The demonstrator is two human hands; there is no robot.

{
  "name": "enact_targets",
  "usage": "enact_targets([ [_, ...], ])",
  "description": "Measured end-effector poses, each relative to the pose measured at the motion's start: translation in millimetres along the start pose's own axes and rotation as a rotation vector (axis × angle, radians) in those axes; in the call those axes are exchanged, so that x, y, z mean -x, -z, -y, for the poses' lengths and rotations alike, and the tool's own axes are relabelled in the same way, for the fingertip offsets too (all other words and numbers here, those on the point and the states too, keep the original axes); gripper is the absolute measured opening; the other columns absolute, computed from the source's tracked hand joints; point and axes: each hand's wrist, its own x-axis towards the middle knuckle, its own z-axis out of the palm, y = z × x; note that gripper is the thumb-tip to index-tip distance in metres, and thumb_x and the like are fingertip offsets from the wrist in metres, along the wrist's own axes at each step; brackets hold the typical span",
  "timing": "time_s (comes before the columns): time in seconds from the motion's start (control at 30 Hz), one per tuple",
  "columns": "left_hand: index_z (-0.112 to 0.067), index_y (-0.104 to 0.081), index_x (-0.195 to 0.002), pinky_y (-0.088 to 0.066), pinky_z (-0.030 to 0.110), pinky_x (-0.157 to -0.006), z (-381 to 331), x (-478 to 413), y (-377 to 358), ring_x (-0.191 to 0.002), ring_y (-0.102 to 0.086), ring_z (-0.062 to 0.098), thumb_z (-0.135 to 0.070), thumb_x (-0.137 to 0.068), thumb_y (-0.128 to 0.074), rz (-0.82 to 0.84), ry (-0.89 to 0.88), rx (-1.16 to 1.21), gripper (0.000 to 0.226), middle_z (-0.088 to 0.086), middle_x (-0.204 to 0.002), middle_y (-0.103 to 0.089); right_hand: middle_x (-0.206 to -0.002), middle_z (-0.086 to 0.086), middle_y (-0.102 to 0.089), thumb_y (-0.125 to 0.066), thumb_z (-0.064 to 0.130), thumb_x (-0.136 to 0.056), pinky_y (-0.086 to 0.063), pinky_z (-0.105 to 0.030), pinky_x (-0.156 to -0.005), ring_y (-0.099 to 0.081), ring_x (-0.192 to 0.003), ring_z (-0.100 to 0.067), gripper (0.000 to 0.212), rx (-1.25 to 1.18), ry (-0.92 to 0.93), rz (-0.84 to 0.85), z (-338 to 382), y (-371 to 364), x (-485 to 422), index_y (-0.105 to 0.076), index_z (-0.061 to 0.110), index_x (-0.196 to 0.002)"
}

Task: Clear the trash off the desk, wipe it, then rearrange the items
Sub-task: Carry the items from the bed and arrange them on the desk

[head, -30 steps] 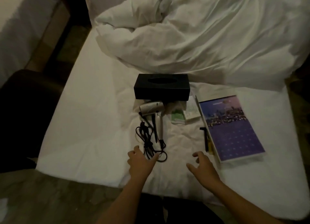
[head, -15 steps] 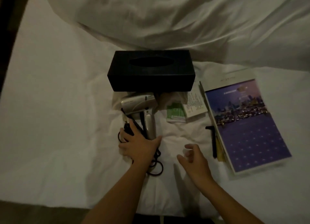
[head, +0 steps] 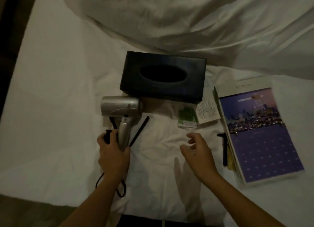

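Note:
A silver hair dryer (head: pixel 121 107) lies on the white bed sheet (head: pixel 56 94), in front of a black tissue box (head: pixel 163 77). My left hand (head: pixel 113 154) grips the dryer's handle together with its black plug and cord (head: pixel 121 191), which trails below my wrist. My right hand (head: pixel 198 149) hovers over the sheet with loosely curled fingers and holds nothing. A thin black stick (head: pixel 139 131) lies just right of the handle.
A green packet (head: pixel 187 117) and a printed paper slip (head: pixel 208 111) lie right of the dryer. A purple booklet (head: pixel 260 133) lies at the right with a black razor-like tool (head: pixel 224 148) beside it. A rumpled white duvet (head: pixel 186 22) fills the back.
The view has come closer. My left hand moved from above the cord onto the dryer's handle and closed round it with the plug. My right hand stayed hovering.

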Motion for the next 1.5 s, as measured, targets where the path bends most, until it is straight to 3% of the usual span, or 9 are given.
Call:
enact_targets([
  [0.27, -0.016, -0.051, -0.123, -0.048, 0.039, -0.078, 7.8, -8.5, 2.0, -0.095, -0.059, 0.036, -0.032, -0.080, -0.074, -0.049, 0.031, 0.153, 0.051, 0.011, -0.133, -0.035, -0.132, -0.019, -0.050, -0.069, 0.006, -0.072, -0.040, -0.047, -0.099, -0.039, -0.121, -0.031, 0.058, 0.662, 0.721, -0.295, 77.5, -11.8, -65.2, -0.052, 0.004, -0.127],
  [0.37, -0.015, -0.051, -0.125, -0.048, 0.040, -0.080, 14.7, -12.5, 4.4, -0.096, -0.059, 0.037, -0.023, -0.079, -0.075, -0.038, 0.027, 0.178, 0.053, 0.013, -0.134, -0.038, -0.115, -0.020, -0.058, -0.067, -0.001, -0.070, -0.046, -0.045, -0.089, -0.050, -0.105, -0.035, 0.048, 0.732, 0.839, -0.361, 98.1, -17.9, -81.4, -0.058, 0.002, -0.117],
  [0.47, -0.014, -0.050, -0.127, -0.049, 0.043, -0.079, 20.6, -18.7, 6.9, -0.096, -0.059, 0.038, -0.020, -0.079, -0.074, -0.060, 0.024, 0.151, 0.054, 0.013, -0.135, -0.036, -0.091, -0.012, -0.062, -0.058, 0.002, -0.071, -0.045, -0.035, -0.070, -0.058, -0.079, -0.031, 0.031, 0.815, 1.057, -0.150, 91.3, -39.3, -73.6, -0.063, 0.008, -0.100],
  [0.53, -0.013, -0.048, -0.126, -0.049, 0.043, -0.077, 20.2, -22.7, 6.0, -0.095, -0.058, 0.038, -0.021, -0.080, -0.074, -0.053, 0.034, 0.129, 0.053, 0.014, -0.134, -0.035, -0.096, -0.007, -0.063, -0.066, 0.005, -0.068, -0.047, -0.034, -0.071, -0.059, -0.085, -0.027, 0.035, 0.974, 1.093, 0.090, 71.4, -60.0, -66.3, -0.063, 0.015, -0.101],
  [0.87, -0.017, -0.042, -0.131, -0.044, 0.034, -0.073, 21.7, -28.9, 2.7, -0.101, -0.054, 0.032, -0.025, -0.080, -0.073, -0.004, 0.016, 0.086, 0.060, 0.011, -0.133, -0.029, -0.094, -0.004, -0.060, -0.059, 0.016, -0.087, -0.036, -0.033, -0.075, -0.052, -0.085, -0.024, 0.011, 1.174, 0.796, 0.203, 46.6, -91.6, -63.5, -0.057, 0.017, -0.098],
  [1.03, -0.017, -0.041, -0.130, -0.050, 0.042, -0.077, 22.2, -28.4, 2.2, -0.102, -0.052, 0.034, -0.024, -0.080, -0.073, 0.010, 0.018, 0.092, 0.060, 0.012, -0.134, -0.028, -0.091, -0.010, -0.058, -0.077, 0.007, -0.072, -0.044, -0.031, -0.063, -0.056, -0.078, -0.025, 0.037, 0.964, 0.547, 0.053, 25.6, -40.8, -47.4, -0.057, 0.012, -0.103],
  [1.13, -0.017, -0.041, -0.130, -0.051, 0.045, -0.077, 20.2, -29.9, -0.1, -0.103, -0.052, 0.036, -0.024, -0.079, -0.073, 0.017, 0.018, 0.086, 0.061, 0.013, -0.134, -0.027, -0.112, -0.022, -0.047, -0.060, 0.006, -0.086, -0.042, -0.041, -0.079, -0.048, -0.099, -0.037, 0.033, 0.723, 0.287, -0.149, 19.7, 0.1, -53.0, -0.052, 0.003, -0.117],
  [1.3, -0.015, -0.041, -0.132, -0.050, 0.049, -0.080, 15.6, -33.1, -1.5, -0.106, -0.048, 0.038, -0.022, -0.079, -0.073, 0.018, 0.038, 0.068, 0.062, 0.016, -0.132, -0.029, -0.149, -0.028, -0.015, -0.070, 0.045, -0.079, -0.022, -0.051, -0.109, -0.019, -0.134, -0.043, 0.098, 0.783, 0.063, -0.220, 25.6, 21.1, -84.3, -0.014, 0.004, -0.149],
  [1.5, -0.017, -0.039, -0.133, -0.049, 0.051, -0.082, 15.6, -32.9, -2.9, -0.109, -0.046, 0.040, -0.024, -0.079, -0.072, 0.027, 0.046, 0.030, 0.064, 0.016, -0.134, -0.027, -0.146, -0.022, -0.024, -0.078, 0.044, -0.070, -0.028, -0.046, -0.106, -0.022, -0.133, -0.037, 0.109, 0.522, -0.130, -0.295, 39.5, 22.5, -92.2, -0.015, -0.001, -0.146],
])
